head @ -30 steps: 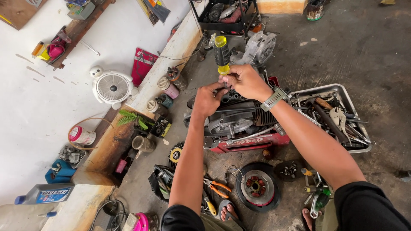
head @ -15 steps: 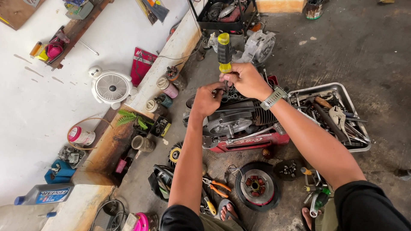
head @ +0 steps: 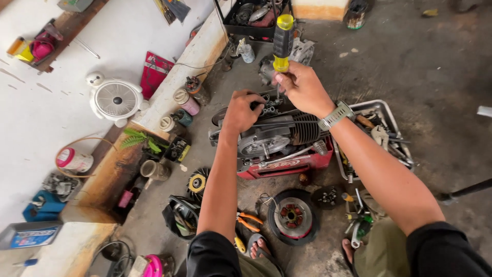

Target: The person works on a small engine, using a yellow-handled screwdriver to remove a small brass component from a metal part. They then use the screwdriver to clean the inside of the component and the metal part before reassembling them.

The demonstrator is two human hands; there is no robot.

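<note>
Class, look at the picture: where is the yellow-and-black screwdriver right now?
In the head view, the screwdriver stands upright at top centre, gripped low on its handle by the right hand, just above the engine on its red stand.

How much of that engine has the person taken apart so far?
Already off, it seems: a round flywheel-like disc lies on the floor, and small parts sit nearby. In hand: the right hand holds a yellow-and-black screwdriver upright over the engine, and the left hand rests on the engine's top. Left: the engine body looks mostly whole on its red stand, so plenty seems to remain.
</note>
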